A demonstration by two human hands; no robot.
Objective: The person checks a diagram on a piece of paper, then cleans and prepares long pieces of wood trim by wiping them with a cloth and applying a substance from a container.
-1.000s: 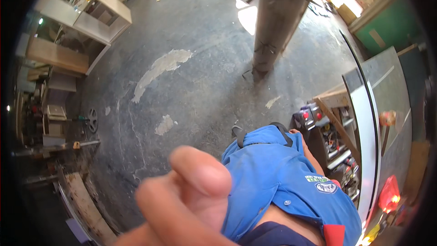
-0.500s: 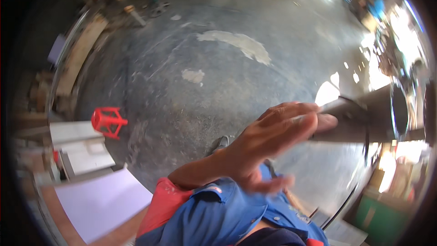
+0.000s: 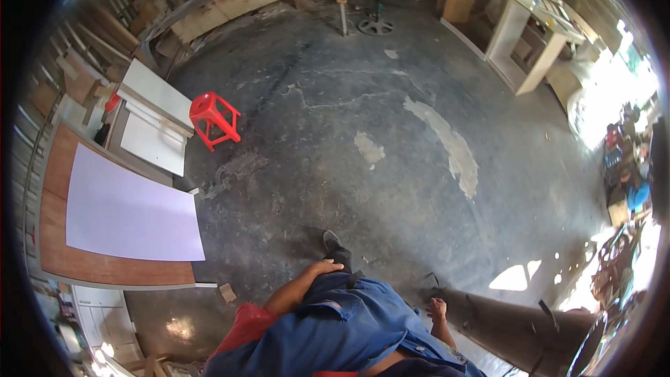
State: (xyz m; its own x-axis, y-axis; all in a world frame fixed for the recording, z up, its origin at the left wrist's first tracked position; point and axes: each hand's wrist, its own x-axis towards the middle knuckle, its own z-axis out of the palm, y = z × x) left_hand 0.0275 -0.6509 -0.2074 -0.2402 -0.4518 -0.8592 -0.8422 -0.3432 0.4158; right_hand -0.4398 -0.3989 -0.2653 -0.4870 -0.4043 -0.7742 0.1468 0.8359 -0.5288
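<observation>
My left hand [image 3: 326,267] hangs low in front of my body, over my dark trouser leg. Its thumb lies stretched out, and nothing shows in the hand. Down on the other side, my right hand [image 3: 437,311] has its fingers loosely bent and slightly apart, with no object in them. Nearest to it is a long, dark, cylinder-shaped thing [image 3: 516,328] with thin dark strips sticking out from it. Whether the hand touches it I cannot tell.
At my left stands a table with a brown top [image 3: 105,265] bearing a pale lilac sheet [image 3: 136,206]. Beyond it are white panels [image 3: 153,136] and a red plastic stool [image 3: 215,120]. Wooden cabinet frames [image 3: 520,42] stand far right. Cluttered goods [image 3: 618,181] line the right side.
My left hand, raised and stretched toward the right before, has dropped to my side. My view has turned left, so the stool, table and floor patches sit farther right in it.
</observation>
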